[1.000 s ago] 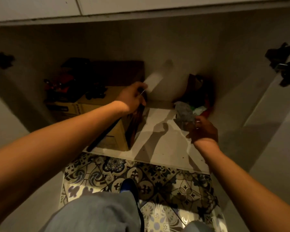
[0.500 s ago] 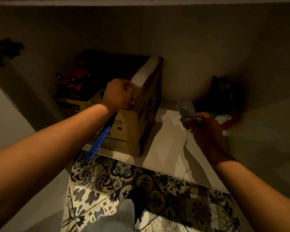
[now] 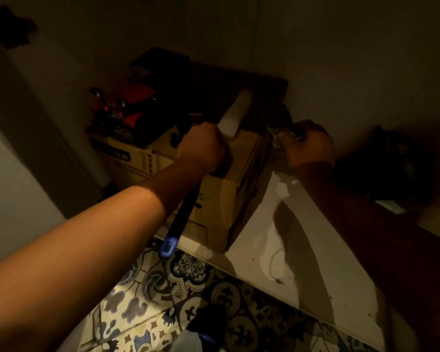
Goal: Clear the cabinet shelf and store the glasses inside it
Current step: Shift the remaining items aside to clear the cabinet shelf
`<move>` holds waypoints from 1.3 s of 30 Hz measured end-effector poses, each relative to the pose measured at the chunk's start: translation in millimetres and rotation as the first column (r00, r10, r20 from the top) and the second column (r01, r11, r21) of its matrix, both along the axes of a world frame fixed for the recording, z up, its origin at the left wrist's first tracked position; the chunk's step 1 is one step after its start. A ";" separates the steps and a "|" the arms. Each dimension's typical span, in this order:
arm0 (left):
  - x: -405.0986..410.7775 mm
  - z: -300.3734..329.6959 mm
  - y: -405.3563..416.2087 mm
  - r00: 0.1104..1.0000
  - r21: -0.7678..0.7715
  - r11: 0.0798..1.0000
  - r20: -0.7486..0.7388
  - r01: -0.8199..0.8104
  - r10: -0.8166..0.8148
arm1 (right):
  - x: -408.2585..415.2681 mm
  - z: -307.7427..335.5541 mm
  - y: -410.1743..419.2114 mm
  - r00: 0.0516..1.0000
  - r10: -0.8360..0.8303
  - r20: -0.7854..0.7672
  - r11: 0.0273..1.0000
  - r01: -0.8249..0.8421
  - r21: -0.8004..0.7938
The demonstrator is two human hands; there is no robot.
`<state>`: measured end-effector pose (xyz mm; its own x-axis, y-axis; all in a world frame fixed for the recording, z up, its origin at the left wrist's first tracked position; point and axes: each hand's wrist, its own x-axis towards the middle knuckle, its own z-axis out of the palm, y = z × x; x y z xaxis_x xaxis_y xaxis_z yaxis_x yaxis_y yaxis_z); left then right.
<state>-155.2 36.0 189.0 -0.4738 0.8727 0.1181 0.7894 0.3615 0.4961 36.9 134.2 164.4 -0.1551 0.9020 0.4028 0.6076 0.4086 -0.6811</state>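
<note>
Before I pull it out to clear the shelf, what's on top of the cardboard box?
The left hand grips a blue-handled tool against the cardboard box; dark and red items lie behind. The inside cannot be seen.

white cabinet shelf [image 3: 313,257], cardboard box [image 3: 224,199] on it

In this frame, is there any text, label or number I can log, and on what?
Nothing can be read.
Cardboard box, front face: small dark print and marks, too blurred.
Lower box behind the left hand: a dark label and lines of print, too small and dim.
</note>
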 end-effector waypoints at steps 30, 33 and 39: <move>6.4 -27.5 -106.8 0.982 0.114 0.993 -0.190 0.003 0.019 | -1.1 13.5 -32.3 1.000 0.017 -0.017 1.000 -0.017 0.001; 4.5 -30.7 -132.7 0.999 0.035 0.999 -0.023 -0.031 0.031 | 5.9 13.3 -42.5 0.999 0.021 -0.039 1.000 -0.022 -0.004; 24.3 -36.9 -156.4 0.672 0.054 0.995 0.741 -0.079 0.013 | 17.4 -2.0 -66.8 0.999 0.021 -0.027 0.998 -0.022 -0.052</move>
